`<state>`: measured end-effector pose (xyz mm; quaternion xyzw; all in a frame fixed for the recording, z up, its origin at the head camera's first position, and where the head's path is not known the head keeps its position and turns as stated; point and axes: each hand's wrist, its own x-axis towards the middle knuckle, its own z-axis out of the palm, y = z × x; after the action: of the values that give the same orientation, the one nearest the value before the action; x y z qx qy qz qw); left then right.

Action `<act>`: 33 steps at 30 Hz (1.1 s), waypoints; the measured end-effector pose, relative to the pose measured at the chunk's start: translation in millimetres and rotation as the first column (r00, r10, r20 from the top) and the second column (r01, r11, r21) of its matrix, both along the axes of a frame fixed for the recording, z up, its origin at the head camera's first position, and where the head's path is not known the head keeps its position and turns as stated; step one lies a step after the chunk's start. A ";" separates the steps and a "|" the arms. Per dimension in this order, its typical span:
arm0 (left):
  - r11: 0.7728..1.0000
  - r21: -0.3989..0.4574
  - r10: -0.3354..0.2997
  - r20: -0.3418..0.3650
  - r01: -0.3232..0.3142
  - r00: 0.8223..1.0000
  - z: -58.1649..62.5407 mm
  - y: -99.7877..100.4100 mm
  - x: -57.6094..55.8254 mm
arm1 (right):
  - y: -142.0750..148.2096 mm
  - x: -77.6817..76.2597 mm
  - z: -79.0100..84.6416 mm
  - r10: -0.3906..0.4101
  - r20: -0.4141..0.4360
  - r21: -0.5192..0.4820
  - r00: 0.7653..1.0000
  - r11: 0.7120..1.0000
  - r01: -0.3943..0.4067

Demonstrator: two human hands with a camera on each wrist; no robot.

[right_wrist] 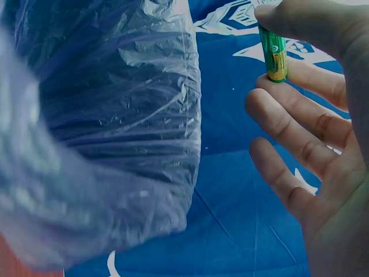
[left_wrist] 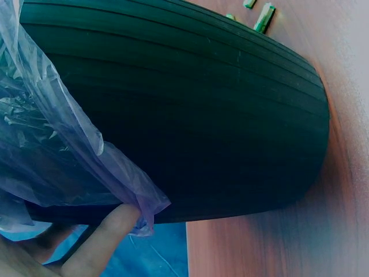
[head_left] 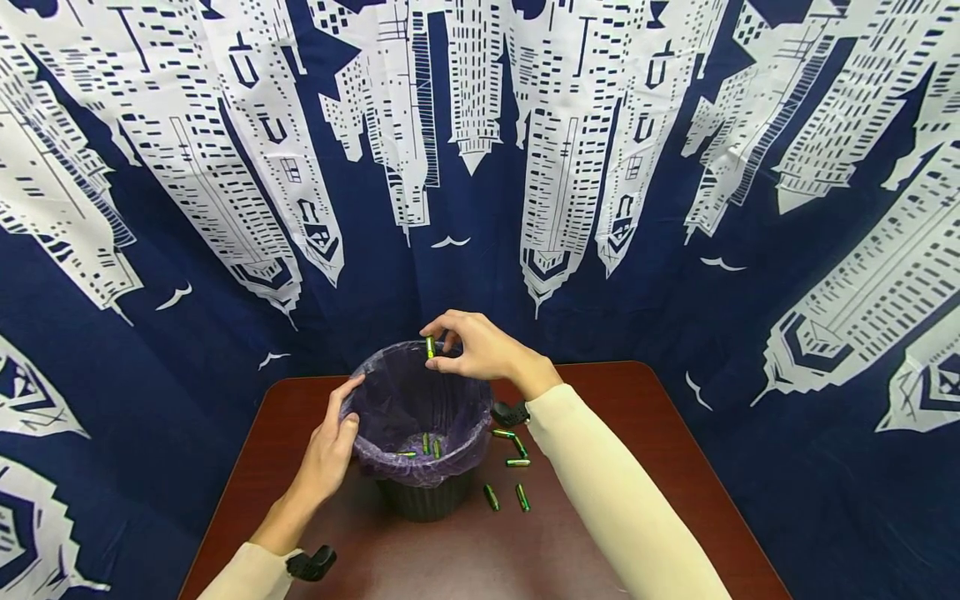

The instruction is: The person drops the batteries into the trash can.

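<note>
My right hand (head_left: pixel 480 346) pinches a small green and gold battery (right_wrist: pixel 275 56) between thumb and fingertips. It is above the far rim of a dark ribbed trash bin (head_left: pixel 423 500). In the right wrist view the battery stands nearly upright and the other fingers are spread below it. A thin purple trash bag (head_left: pixel 472 454) lines the bin and folds over its rim. My left hand (head_left: pixel 330 442) rests against the bin's left side, its thumb (left_wrist: pixel 118 225) touching the bag's folded edge. Inside, at the bottom of the bag, lie three batteries (head_left: pixel 426 443).
Several more green batteries (head_left: pixel 517 462) lie on the reddish-brown table (head_left: pixel 600 400), right of the bin. A navy curtain (head_left: pixel 480 275) with white skyscrapers hangs behind and beside the table. Each wrist wears a black band (head_left: pixel 311 564).
</note>
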<state>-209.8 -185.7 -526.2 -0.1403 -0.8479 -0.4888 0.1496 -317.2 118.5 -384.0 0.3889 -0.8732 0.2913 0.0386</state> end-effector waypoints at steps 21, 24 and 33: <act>1.000 0.004 0.002 0.007 -0.002 1.000 -0.2 -1.1 -2.2 | -3.3 -1.3 -12.0 0.010 0.031 0.005 0.999 1.000 -0.010; 1.000 0.000 0.004 0.005 -0.004 1.000 0.2 -0.9 -1.7 | -1.4 -0.4 -13.0 0.014 0.036 0.003 0.999 1.000 -0.015; 1.000 0.003 0.002 0.009 -0.002 1.000 0.5 -0.8 -0.5 | 4.4 3.9 -17.9 0.023 0.029 -0.009 0.999 1.000 -0.023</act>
<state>-210.3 -186.5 -525.7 -0.1370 -0.8479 -0.4908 0.1464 -313.3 122.9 -401.9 0.3945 -0.8678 0.3012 0.0244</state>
